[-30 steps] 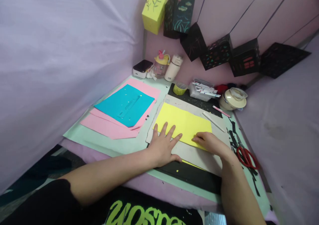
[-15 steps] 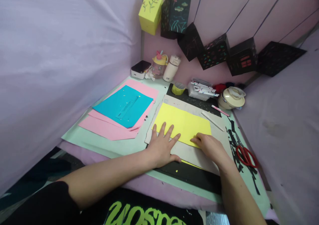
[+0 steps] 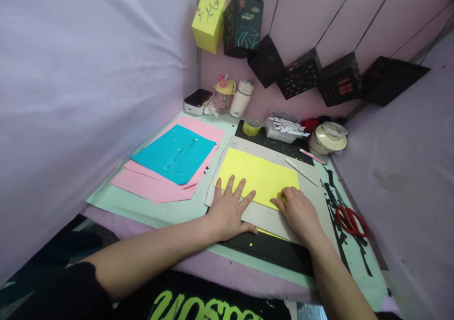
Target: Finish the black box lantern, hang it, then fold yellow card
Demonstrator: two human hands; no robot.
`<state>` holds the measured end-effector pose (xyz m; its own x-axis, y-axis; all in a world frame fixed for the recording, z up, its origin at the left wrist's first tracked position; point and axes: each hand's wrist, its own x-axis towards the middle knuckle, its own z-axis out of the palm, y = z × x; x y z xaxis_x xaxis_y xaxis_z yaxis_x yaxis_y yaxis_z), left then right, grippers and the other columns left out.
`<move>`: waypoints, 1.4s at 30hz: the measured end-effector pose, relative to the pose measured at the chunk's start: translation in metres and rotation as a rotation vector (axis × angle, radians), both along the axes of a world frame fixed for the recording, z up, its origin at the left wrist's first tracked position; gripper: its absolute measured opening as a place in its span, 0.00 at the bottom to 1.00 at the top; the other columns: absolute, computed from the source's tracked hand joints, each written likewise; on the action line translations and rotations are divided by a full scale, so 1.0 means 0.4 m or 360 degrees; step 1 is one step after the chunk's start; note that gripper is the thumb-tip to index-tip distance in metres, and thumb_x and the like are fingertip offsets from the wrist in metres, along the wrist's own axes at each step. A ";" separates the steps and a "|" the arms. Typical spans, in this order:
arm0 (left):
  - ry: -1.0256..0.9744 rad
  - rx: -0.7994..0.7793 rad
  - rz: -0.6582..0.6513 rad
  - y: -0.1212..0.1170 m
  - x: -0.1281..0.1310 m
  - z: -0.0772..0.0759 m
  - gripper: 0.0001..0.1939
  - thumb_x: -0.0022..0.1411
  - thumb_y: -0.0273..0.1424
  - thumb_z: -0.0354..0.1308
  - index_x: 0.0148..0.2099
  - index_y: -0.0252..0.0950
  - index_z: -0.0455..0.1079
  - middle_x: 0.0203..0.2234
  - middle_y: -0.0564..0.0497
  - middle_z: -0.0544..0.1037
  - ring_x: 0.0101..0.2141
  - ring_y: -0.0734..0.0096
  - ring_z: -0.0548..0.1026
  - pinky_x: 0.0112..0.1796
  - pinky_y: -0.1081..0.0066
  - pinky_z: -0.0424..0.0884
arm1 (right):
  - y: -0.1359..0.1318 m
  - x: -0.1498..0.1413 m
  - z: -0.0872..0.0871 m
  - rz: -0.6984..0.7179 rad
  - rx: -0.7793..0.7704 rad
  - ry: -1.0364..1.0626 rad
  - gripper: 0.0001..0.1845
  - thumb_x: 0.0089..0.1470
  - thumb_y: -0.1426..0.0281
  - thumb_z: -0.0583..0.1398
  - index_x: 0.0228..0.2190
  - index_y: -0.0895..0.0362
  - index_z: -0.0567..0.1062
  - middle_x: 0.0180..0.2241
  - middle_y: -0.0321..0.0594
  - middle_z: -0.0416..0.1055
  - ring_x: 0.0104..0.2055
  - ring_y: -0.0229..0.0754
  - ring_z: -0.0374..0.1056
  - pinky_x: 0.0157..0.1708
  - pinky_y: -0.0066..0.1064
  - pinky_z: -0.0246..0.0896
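Note:
A folded-looking sheet of yellow paper point(image 3: 258, 171) lies on a pale grey board point(image 3: 269, 223). My left hand point(image 3: 230, 211) presses flat with fingers spread, the fingertips over the left part of the paper's near edge and the thumb reaching toward a black sheet point(image 3: 262, 251). At the right part of that same edge, my right hand point(image 3: 300, 213) is curled, its thumb and forefinger closed on the yellow paper; its other fingers are partly hidden. A strip of yellow shows under the board's near edge. A white stick-like tool point(image 3: 301, 171) rests on the board, right of the paper.
Blue paper point(image 3: 166, 154) with a clear ruler point(image 3: 180, 156) tops pink sheets point(image 3: 152, 190) at left. Red-handled scissors point(image 3: 351, 220) and black scraps lie right. Tape point(image 3: 251, 127), a marker box point(image 3: 285, 130), a cream pot point(image 3: 328, 138) and bottles point(image 3: 241, 99) stand behind.
The right hand has shifted slightly along the paper's near edge, its thumb moving a little away from the fingers. My left hand stays in place on the paper. The view has turned slightly.

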<state>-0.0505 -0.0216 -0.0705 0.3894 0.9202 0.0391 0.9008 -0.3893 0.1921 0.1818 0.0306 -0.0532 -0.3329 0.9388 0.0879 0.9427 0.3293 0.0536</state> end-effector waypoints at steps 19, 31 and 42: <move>0.0054 0.0024 -0.0262 0.004 0.021 0.004 0.53 0.56 0.66 0.33 0.70 0.31 0.44 0.69 0.39 0.44 0.68 0.52 0.38 0.63 0.50 0.36 | -0.038 -0.018 0.014 0.0203 0.0390 0.0383 0.12 0.63 0.64 0.53 0.41 0.57 0.72 0.45 0.49 0.72 0.47 0.50 0.66 0.48 0.41 0.57; 0.0092 0.0098 -0.0197 0.003 0.027 0.015 0.53 0.56 0.65 0.40 0.69 0.30 0.48 0.68 0.37 0.46 0.67 0.48 0.41 0.63 0.48 0.39 | -0.102 -0.013 -0.038 0.0646 0.0208 0.0307 0.23 0.64 0.65 0.51 0.57 0.62 0.67 0.59 0.47 0.64 0.63 0.51 0.57 0.60 0.48 0.56; 0.0058 0.0049 -0.0203 0.010 0.020 0.040 0.52 0.56 0.64 0.41 0.68 0.29 0.50 0.66 0.36 0.52 0.65 0.44 0.48 0.61 0.48 0.46 | -0.098 -0.016 -0.028 0.0590 -0.0001 0.0301 0.26 0.64 0.62 0.52 0.60 0.58 0.63 0.62 0.45 0.60 0.65 0.48 0.54 0.63 0.49 0.51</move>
